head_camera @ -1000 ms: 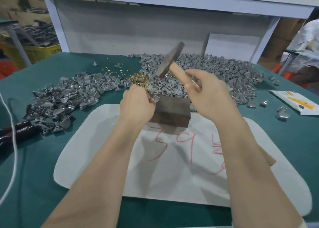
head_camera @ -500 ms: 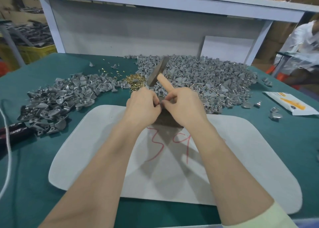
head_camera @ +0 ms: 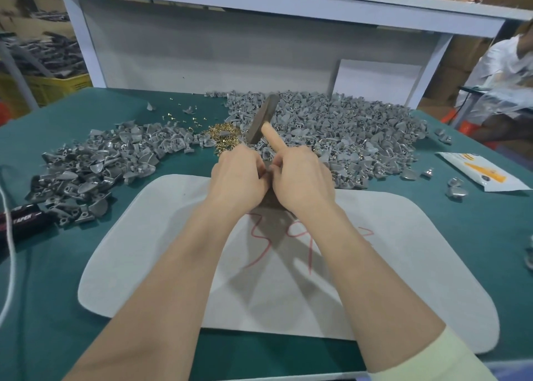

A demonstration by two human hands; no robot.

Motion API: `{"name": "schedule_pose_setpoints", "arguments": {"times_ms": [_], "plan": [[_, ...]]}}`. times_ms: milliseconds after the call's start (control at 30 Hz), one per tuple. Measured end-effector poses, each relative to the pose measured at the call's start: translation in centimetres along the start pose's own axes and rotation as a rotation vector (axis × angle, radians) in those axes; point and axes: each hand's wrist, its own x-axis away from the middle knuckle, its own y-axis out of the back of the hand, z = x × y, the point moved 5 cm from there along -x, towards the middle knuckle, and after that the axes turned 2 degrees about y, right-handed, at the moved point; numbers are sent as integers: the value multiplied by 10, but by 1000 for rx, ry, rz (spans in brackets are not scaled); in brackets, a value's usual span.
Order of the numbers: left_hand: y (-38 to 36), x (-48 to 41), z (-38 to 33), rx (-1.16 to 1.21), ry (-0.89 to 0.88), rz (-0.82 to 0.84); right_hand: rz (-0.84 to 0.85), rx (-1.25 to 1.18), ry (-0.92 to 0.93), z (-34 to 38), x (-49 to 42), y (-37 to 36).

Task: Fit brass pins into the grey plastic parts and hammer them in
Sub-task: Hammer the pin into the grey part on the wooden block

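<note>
The right hand (head_camera: 302,176) curls round the hammer (head_camera: 264,118), head up. The left hand (head_camera: 239,176) curls beside it over the block (head_camera: 271,200) on the mat (head_camera: 144,251); what it holds is hidden. Pins (head_camera: 223,137) lie toward the tabletop's far edge, beside the parts (head_camera: 331,132). The pins look tiny and slippery, so pinch the shank; the parts look light and stiff.

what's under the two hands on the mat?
A dark block, only its near edge showing below the left hand and right hand, sitting on the white mat. Whatever part or pin lies on its top is covered by both hands. The right hand grips the hammer.
</note>
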Motion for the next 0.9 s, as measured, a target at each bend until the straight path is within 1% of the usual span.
{"name": "schedule_pose_setpoints", "arguments": {"times_ms": [133, 300, 500, 700, 900], "plan": [[-1, 0, 0, -2, 22, -9, 5, 23, -1, 0, 1, -1], [-1, 1, -1, -11, 1, -32, -2, 33, -17, 0, 0, -1], [0, 1, 0, -26, -3, -43, 9, -2, -7, -3, -2, -1], [0, 0, 0, -39, 2, -53, 27, -47, 63, -6, -3, 0], [-1, 1, -1, -39, 12, -49, 15, -50, 83, -8, -2, 1]]}}
